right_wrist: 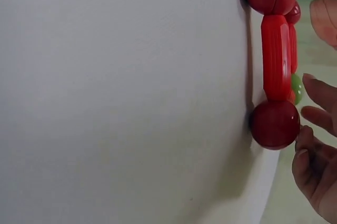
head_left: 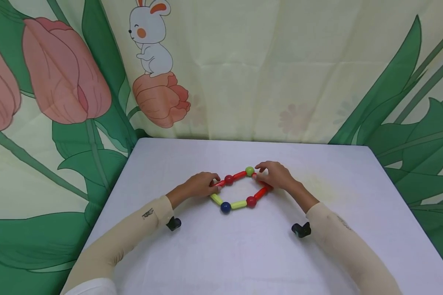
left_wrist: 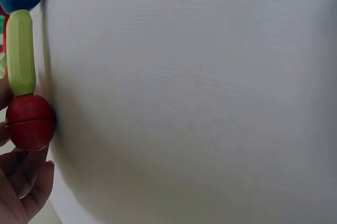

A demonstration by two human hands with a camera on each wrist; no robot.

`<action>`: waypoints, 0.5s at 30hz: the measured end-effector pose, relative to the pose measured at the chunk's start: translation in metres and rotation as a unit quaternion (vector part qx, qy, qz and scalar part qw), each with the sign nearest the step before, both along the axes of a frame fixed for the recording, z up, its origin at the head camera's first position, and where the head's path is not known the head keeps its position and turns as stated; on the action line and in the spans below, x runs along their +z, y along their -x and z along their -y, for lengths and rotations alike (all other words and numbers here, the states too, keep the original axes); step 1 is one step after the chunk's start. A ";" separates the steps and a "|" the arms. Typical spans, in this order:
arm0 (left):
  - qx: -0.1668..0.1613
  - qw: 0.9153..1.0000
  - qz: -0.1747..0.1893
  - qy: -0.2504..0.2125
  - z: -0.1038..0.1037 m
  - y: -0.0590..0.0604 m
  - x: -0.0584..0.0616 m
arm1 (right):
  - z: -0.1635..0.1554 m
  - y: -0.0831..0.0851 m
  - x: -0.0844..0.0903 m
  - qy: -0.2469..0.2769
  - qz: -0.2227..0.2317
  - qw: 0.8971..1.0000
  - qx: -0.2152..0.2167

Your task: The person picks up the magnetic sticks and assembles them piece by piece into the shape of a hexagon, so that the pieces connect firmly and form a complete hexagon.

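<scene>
A closed ring of magnetic building sticks and balls lies on the white table, with red sticks [head_left: 240, 175], yellow-green sticks [head_left: 238, 204], red balls [head_left: 251, 201], a blue ball [head_left: 225, 207] and a green ball [head_left: 250, 171]. My left hand [head_left: 201, 184] grips the ring's left corner, thumb and finger about a red stick; the left wrist view has its fingers round the corner's red ball [left_wrist: 30, 122]. At the right side, my right hand [head_left: 275, 175] reaches over the ring with fingers apart, fingertips close to the green ball and beside the right corner's red ball [right_wrist: 275, 124].
The white table [head_left: 221, 254] extends in front of and behind the ring. A printed curtain [head_left: 243, 73] with tulips and a rabbit hangs behind it. Small black wrist cameras [head_left: 301, 230] stick out below both sleeves.
</scene>
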State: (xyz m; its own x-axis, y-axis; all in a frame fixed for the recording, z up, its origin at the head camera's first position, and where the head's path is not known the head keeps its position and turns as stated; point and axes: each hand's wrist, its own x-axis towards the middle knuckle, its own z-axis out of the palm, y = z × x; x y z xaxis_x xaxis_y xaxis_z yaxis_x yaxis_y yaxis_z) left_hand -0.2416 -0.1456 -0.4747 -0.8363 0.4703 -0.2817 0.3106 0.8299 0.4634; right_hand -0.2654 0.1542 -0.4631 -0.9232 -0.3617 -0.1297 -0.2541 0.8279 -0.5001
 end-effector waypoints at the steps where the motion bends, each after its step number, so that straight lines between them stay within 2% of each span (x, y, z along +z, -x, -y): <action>1: 0.001 1.000 0.000 0.001 -0.001 0.000 0.000 | 0.004 0.002 0.000 -0.002 0.000 1.000 0.001; 8: 0.012 1.000 -0.004 0.013 -0.006 0.003 -0.006 | 0.022 0.013 -0.006 -0.029 -0.002 0.999 0.029; 15: 0.019 1.000 -0.014 0.017 -0.010 0.005 -0.008 | 0.032 0.017 -0.012 -0.052 -0.042 0.998 0.010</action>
